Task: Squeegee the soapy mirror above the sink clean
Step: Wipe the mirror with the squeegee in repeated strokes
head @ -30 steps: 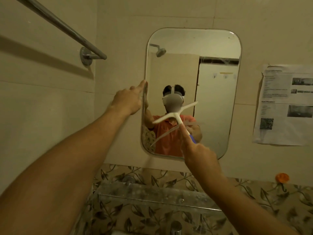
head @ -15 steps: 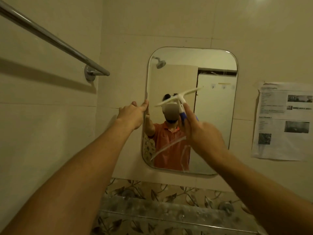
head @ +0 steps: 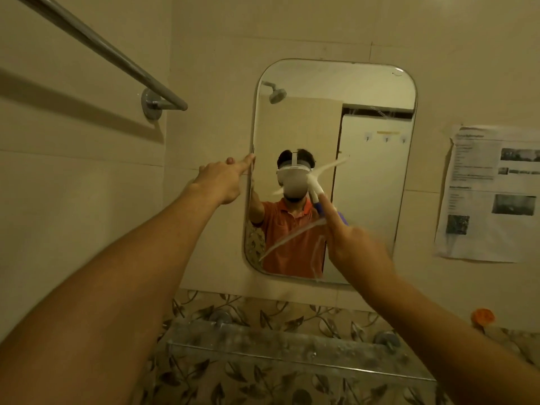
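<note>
Centre frame: right hand (head: pixel 356 247) grips squeegee (head: pixel 317 185) by its handle; seems light, stiff. Left hand (head: pixel 219 182) touches mirror (head: pixel 374 171) edge, forefinger straight. Glass likely slippery, fragile.

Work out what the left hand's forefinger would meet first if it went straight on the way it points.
The left hand points its forefinger at the left edge of the mirror. Its tip seems to be at that edge, so the mirror comes first, though actual contact is hard to judge.

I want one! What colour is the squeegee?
The squeegee is white with a blue handle, head view.
</note>
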`<action>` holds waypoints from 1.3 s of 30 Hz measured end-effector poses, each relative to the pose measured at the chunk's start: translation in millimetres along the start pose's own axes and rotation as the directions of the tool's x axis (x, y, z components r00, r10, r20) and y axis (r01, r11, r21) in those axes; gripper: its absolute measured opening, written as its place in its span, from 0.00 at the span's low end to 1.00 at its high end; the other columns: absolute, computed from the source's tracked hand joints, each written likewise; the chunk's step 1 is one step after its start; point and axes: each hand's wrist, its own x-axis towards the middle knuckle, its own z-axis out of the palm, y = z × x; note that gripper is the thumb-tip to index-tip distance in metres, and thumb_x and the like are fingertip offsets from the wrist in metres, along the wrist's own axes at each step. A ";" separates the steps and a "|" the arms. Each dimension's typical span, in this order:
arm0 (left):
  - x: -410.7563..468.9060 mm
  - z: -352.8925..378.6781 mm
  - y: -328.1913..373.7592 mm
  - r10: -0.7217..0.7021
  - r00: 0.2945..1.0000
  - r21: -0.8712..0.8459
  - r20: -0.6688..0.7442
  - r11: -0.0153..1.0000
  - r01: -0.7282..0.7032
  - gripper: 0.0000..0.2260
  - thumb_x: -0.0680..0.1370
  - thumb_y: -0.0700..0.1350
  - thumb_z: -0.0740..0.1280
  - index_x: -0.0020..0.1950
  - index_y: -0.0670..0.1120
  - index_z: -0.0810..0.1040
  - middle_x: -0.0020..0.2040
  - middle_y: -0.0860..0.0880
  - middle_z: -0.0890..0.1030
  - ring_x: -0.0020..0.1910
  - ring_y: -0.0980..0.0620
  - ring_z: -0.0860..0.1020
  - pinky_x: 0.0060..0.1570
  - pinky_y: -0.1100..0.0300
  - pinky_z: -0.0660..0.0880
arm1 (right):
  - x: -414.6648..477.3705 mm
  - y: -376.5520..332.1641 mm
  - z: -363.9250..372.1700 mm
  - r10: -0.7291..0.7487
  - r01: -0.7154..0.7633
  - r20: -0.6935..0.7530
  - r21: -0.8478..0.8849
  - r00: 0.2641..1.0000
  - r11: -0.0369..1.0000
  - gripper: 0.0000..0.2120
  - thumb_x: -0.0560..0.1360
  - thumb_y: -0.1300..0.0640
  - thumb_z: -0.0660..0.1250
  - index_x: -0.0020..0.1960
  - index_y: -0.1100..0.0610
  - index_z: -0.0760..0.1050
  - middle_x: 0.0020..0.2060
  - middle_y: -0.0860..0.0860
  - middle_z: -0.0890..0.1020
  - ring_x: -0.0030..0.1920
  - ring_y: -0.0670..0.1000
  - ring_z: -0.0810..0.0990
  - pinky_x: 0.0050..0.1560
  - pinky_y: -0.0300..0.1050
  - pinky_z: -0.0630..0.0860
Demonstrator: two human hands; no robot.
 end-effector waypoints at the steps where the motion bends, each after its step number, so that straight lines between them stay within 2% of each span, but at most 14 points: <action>1: 0.9 0.9 0.5 0.007 1.000 0.000 -0.002 1.000 -0.007 0.35 0.83 0.42 0.57 0.80 0.65 0.42 0.79 0.41 0.62 0.70 0.35 0.70 0.69 0.40 0.68 | -14.7 4.7 11.2 -0.002 0.001 0.032 0.004 0.999 1.000 0.44 0.85 0.53 0.61 0.79 0.40 0.26 0.37 0.50 0.76 0.28 0.44 0.73 0.24 0.35 0.69; 3: 2.0 4.3 5.3 0.016 1.000 0.006 -0.023 1.000 -0.015 0.31 0.84 0.53 0.57 0.81 0.63 0.43 0.75 0.39 0.68 0.67 0.35 0.72 0.66 0.40 0.70 | -40.5 14.2 31.6 -0.012 0.014 0.067 -0.021 0.998 1.000 0.47 0.84 0.53 0.62 0.77 0.40 0.22 0.31 0.47 0.71 0.25 0.44 0.73 0.27 0.39 0.77; 5: 0.7 10.2 12.8 -0.017 0.998 0.039 -0.054 0.999 0.019 0.35 0.81 0.63 0.59 0.82 0.60 0.42 0.70 0.38 0.72 0.64 0.36 0.75 0.64 0.41 0.71 | -58.6 19.7 43.8 0.001 0.004 0.097 -0.048 0.995 0.999 0.47 0.85 0.51 0.60 0.75 0.40 0.19 0.30 0.46 0.66 0.25 0.44 0.69 0.26 0.36 0.71; 7: -1.4 16.6 20.1 -0.055 0.994 0.081 -0.096 0.995 0.063 0.40 0.78 0.66 0.63 0.81 0.60 0.42 0.69 0.38 0.72 0.61 0.37 0.77 0.63 0.40 0.71 | -69.3 18.0 46.6 0.021 -0.014 0.108 -0.060 0.994 0.998 0.44 0.86 0.49 0.58 0.74 0.41 0.19 0.30 0.45 0.64 0.25 0.43 0.66 0.26 0.34 0.64; 11: -1.4 28.9 27.7 -0.099 0.983 0.125 -0.153 0.985 0.118 0.43 0.77 0.63 0.68 0.82 0.59 0.41 0.69 0.39 0.70 0.57 0.39 0.79 0.65 0.36 0.69 | -74.4 10.9 43.0 0.016 -0.007 0.124 -0.072 0.992 0.997 0.41 0.86 0.48 0.56 0.75 0.43 0.21 0.31 0.44 0.63 0.25 0.44 0.66 0.26 0.34 0.62; 14: 2.1 33.1 30.7 -0.120 0.982 0.122 -0.146 0.983 0.138 0.44 0.78 0.59 0.70 0.82 0.59 0.40 0.75 0.37 0.64 0.61 0.38 0.77 0.67 0.34 0.66 | -63.1 -3.6 35.5 -0.156 0.163 0.127 -0.043 0.980 0.986 0.39 0.86 0.48 0.56 0.78 0.42 0.26 0.31 0.44 0.63 0.24 0.43 0.65 0.25 0.33 0.59; 17: 2.6 32.7 32.0 -0.117 0.985 0.106 -0.129 0.986 0.131 0.45 0.78 0.59 0.70 0.82 0.58 0.40 0.79 0.35 0.58 0.65 0.36 0.75 0.69 0.33 0.63 | -37.2 -24.1 34.0 -0.357 0.363 0.159 -0.010 0.920 0.932 0.37 0.87 0.50 0.55 0.76 0.39 0.26 0.31 0.47 0.67 0.26 0.45 0.71 0.27 0.39 0.72; 19: 2.6 31.2 31.1 -0.111 0.987 0.079 -0.116 0.989 0.121 0.45 0.78 0.61 0.69 0.82 0.57 0.39 0.79 0.35 0.56 0.66 0.35 0.74 0.70 0.32 0.62 | -14.7 -34.7 32.9 -0.413 0.427 0.180 -0.044 0.893 0.903 0.39 0.87 0.52 0.56 0.76 0.40 0.25 0.32 0.49 0.69 0.28 0.48 0.74 0.30 0.44 0.78; 24: 2.3 31.3 34.2 -0.126 0.985 0.083 -0.118 0.987 0.136 0.43 0.79 0.63 0.65 0.82 0.57 0.38 0.80 0.35 0.53 0.64 0.34 0.76 0.71 0.31 0.61 | 7.5 -35.8 34.5 -0.441 0.479 0.251 -0.115 0.861 0.870 0.42 0.85 0.59 0.59 0.80 0.41 0.29 0.33 0.51 0.68 0.28 0.49 0.72 0.29 0.44 0.72; 29: 2.8 33.5 35.4 -0.135 0.980 0.137 -0.143 0.978 0.155 0.44 0.78 0.60 0.68 0.82 0.58 0.39 0.80 0.35 0.55 0.64 0.34 0.76 0.69 0.31 0.62 | -18.8 -9.2 56.4 -0.438 0.488 0.300 -0.116 0.848 0.865 0.46 0.83 0.61 0.62 0.80 0.40 0.27 0.33 0.51 0.71 0.28 0.48 0.73 0.29 0.44 0.76; 34: 4.0 33.1 35.6 -0.151 0.976 0.166 -0.159 0.970 0.177 0.45 0.77 0.56 0.70 0.82 0.58 0.41 0.77 0.37 0.60 0.64 0.34 0.75 0.67 0.31 0.64 | -63.0 26.8 64.4 -0.383 0.454 0.373 -0.123 0.845 0.882 0.49 0.85 0.57 0.61 0.72 0.37 0.18 0.33 0.49 0.67 0.27 0.46 0.67 0.28 0.40 0.66; 39: 4.0 34.0 35.8 -0.149 0.974 0.181 -0.172 0.967 0.180 0.44 0.77 0.55 0.70 0.82 0.58 0.41 0.76 0.38 0.62 0.64 0.35 0.75 0.67 0.31 0.63 | -84.3 63.9 57.7 -0.282 0.398 0.482 -0.156 0.829 0.904 0.53 0.85 0.55 0.62 0.65 0.34 0.12 0.36 0.50 0.70 0.30 0.47 0.71 0.34 0.41 0.74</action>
